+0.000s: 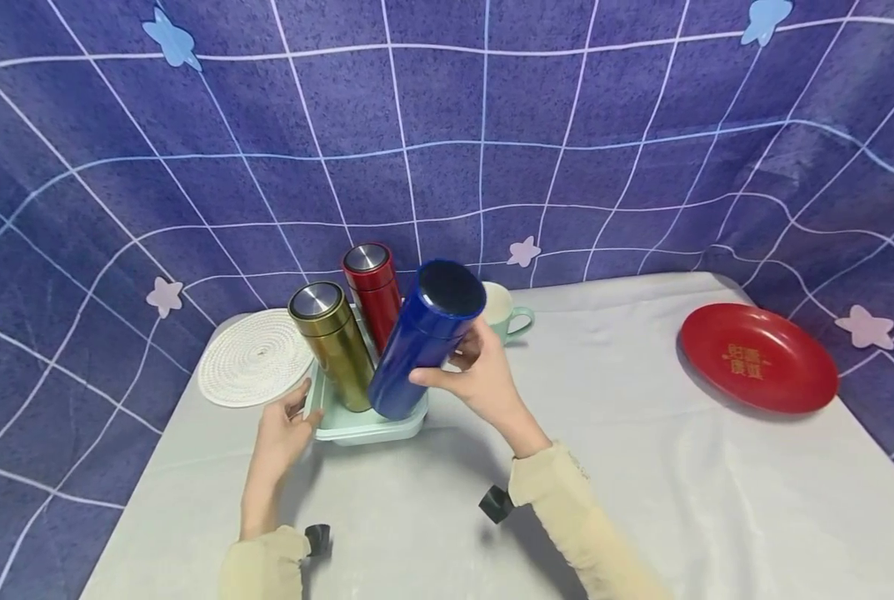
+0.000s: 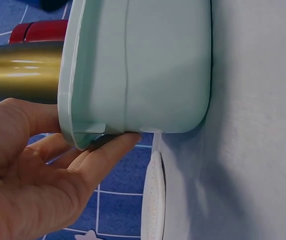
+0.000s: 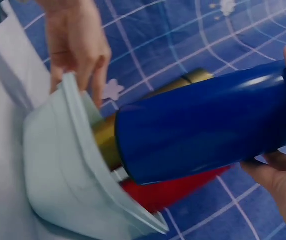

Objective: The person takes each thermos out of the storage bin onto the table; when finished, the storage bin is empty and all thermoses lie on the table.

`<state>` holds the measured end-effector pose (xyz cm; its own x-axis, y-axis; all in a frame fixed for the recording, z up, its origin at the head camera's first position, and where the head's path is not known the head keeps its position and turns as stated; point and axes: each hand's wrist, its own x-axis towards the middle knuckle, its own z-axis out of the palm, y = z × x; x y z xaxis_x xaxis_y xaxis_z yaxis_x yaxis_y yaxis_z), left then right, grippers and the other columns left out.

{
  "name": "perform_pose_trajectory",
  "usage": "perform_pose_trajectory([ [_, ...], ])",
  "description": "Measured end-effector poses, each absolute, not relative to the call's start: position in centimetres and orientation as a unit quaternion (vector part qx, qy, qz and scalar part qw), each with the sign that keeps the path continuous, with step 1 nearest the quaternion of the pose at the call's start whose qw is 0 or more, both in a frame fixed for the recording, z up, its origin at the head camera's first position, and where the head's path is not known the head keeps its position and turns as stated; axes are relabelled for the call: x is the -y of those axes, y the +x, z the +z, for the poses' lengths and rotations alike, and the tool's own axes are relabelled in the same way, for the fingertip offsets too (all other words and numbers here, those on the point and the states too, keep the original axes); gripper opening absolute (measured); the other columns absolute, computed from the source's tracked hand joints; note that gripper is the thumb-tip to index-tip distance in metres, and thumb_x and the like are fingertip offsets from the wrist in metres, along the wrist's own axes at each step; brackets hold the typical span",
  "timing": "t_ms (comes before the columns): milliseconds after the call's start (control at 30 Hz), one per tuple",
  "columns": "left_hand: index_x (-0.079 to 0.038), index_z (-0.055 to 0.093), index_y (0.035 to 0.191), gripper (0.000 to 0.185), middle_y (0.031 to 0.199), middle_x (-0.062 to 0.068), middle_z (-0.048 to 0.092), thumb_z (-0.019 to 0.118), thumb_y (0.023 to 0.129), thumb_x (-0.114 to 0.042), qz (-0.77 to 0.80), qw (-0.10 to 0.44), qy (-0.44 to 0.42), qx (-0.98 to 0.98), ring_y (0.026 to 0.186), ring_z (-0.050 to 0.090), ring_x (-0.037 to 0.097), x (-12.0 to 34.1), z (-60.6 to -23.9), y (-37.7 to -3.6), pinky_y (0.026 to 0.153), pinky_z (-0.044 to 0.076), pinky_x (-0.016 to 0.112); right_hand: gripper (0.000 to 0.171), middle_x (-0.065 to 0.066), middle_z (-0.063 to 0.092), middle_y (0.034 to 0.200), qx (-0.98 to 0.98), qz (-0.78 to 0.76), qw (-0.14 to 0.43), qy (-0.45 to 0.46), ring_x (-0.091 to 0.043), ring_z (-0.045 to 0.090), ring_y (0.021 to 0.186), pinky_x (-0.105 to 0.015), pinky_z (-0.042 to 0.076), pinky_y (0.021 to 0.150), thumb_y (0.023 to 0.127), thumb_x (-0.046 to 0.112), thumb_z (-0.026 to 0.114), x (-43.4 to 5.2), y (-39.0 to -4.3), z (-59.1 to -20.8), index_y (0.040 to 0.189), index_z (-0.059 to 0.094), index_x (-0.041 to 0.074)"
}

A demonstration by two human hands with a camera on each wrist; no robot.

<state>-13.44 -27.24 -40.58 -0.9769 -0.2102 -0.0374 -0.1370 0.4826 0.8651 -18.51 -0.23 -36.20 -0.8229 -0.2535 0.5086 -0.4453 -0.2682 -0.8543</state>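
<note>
A mint-green plastic bin (image 1: 375,432) stands on the table with a gold thermos (image 1: 342,358) and a red thermos (image 1: 375,300) upright in it. My left hand (image 1: 284,429) grips its left rim, the thumb on the inner side and fingers beneath the lip, as the left wrist view shows. With my right hand (image 1: 476,371) I hold a blue thermos (image 1: 420,350) by its side, fingers partly hidden behind it. That thermos leans, and its base is at the bin's opening in the right wrist view (image 3: 197,125). Whether the base touches inside cannot be seen.
Behind my right hand is a pale green mug (image 1: 501,310), partly covered. A round white woven mat (image 1: 255,358) lies left of the bin. A red oval plate (image 1: 761,358) with gold characters sits far right. A blue patterned curtain (image 1: 447,183) hangs along the back edge.
</note>
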Motion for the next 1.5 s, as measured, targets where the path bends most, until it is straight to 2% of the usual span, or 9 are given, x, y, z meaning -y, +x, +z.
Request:
perform_pose_trajectory([
  [100, 0.011, 0.032, 0.139, 0.055, 0.134, 0.035, 0.041, 0.053, 0.089, 0.004, -0.492, 0.039, 0.099, 0.864, 0.118, 0.049, 0.042, 27.5, -40.5, -13.5, 0.092, 0.05, 0.032, 0.083, -0.02, 0.064, 0.11, 0.597, 0.747, 0.076, 0.282, -0.022, 0.065, 0.093, -0.039, 0.058, 0.082, 0.063, 0.037, 0.087, -1.3, -18.4, -36.0, 0.126, 0.048, -0.002],
  [167, 0.012, 0.033, 0.139, 0.054, 0.134, 0.035, 0.041, 0.053, 0.089, 0.004, -0.488, 0.041, 0.097, 0.866, 0.118, 0.049, 0.042, 27.6, -40.5, -13.6, 0.093, 0.05, 0.032, 0.079, -0.02, 0.065, 0.109, 0.604, 0.745, 0.085, 0.27, -0.021, 0.065, 0.092, -0.038, 0.059, 0.081, 0.064, 0.03, 0.088, -2.5, -18.3, -35.9, 0.124, 0.048, -0.003],
  [333, 0.011, 0.032, 0.139, 0.055, 0.134, 0.035, 0.04, 0.053, 0.089, 0.003, -0.484, 0.039, 0.095, 0.869, 0.117, 0.05, 0.042, 27.7, -40.2, -13.8, 0.092, 0.05, 0.033, 0.068, -0.014, 0.066, 0.105, 0.645, 0.724, 0.11, 0.22, -0.02, 0.065, 0.089, -0.035, 0.059, 0.081, 0.063, -0.002, 0.084, -5.8, -18.1, -36.0, 0.122, 0.051, 0.0],
  [400, 0.011, 0.032, 0.139, 0.055, 0.134, 0.035, 0.04, 0.053, 0.09, 0.003, -0.483, 0.039, 0.093, 0.87, 0.118, 0.049, 0.042, 27.7, -40.1, -13.9, 0.092, 0.05, 0.032, 0.068, -0.013, 0.066, 0.104, 0.67, 0.707, 0.119, 0.193, -0.019, 0.065, 0.089, -0.033, 0.058, 0.081, 0.063, -0.007, 0.083, -7.1, -18.1, -36.2, 0.122, 0.052, 0.003],
  [600, 0.012, 0.03, 0.139, 0.055, 0.135, 0.037, 0.038, 0.053, 0.089, 0.004, -0.478, 0.032, 0.096, 0.872, 0.119, 0.048, 0.044, 27.9, -40.1, -13.7, 0.093, 0.049, 0.034, 0.073, -0.015, 0.064, 0.107, 0.73, 0.648, 0.157, 0.15, -0.012, 0.063, 0.091, -0.023, 0.057, 0.08, 0.063, -0.005, 0.084, -10.6, -17.8, -36.4, 0.128, 0.051, 0.002],
  [833, 0.012, 0.029, 0.14, 0.056, 0.135, 0.037, 0.038, 0.053, 0.09, 0.002, -0.47, 0.031, 0.101, 0.876, 0.118, 0.048, 0.044, 27.7, -40.1, -13.6, 0.094, 0.048, 0.035, 0.065, -0.017, 0.064, 0.11, 0.745, 0.64, 0.169, 0.083, -0.009, 0.062, 0.095, -0.024, 0.056, 0.084, 0.066, -0.006, 0.082, -13.3, -17.6, -36.4, 0.123, 0.05, -0.001],
  [1033, 0.013, 0.03, 0.14, 0.055, 0.135, 0.037, 0.038, 0.052, 0.09, 0.002, -0.47, 0.034, 0.096, 0.877, 0.119, 0.048, 0.045, 27.6, -40.4, -13.7, 0.094, 0.047, 0.037, 0.062, -0.018, 0.063, 0.112, 0.754, 0.632, 0.167, 0.066, -0.008, 0.061, 0.098, -0.021, 0.054, 0.086, 0.067, -0.003, 0.082, -14.6, -18.1, -37.6, 0.12, 0.05, -0.001],
  [1300, 0.011, 0.029, 0.14, 0.056, 0.135, 0.037, 0.037, 0.052, 0.09, 0.0, -0.462, 0.025, 0.099, 0.881, 0.117, 0.048, 0.045, 27.5, -40.8, -13.4, 0.092, 0.049, 0.037, 0.07, -0.013, 0.062, 0.117, 0.774, 0.609, 0.163, 0.052, -0.012, 0.06, 0.105, -0.018, 0.053, 0.086, 0.068, 0.009, 0.085, -15.8, -19.3, -41.1, 0.127, 0.049, 0.007],
  [1500, 0.01, 0.028, 0.141, 0.056, 0.135, 0.037, 0.037, 0.052, 0.091, 0.0, -0.463, 0.021, 0.1, 0.88, 0.115, 0.05, 0.044, 27.3, -41.0, -13.5, 0.09, 0.05, 0.036, 0.074, -0.011, 0.059, 0.122, 0.775, 0.609, 0.157, 0.066, -0.017, 0.057, 0.11, -0.022, 0.051, 0.092, 0.072, 0.011, 0.082, -16.4, -19.7, -41.3, 0.135, 0.043, 0.011],
])
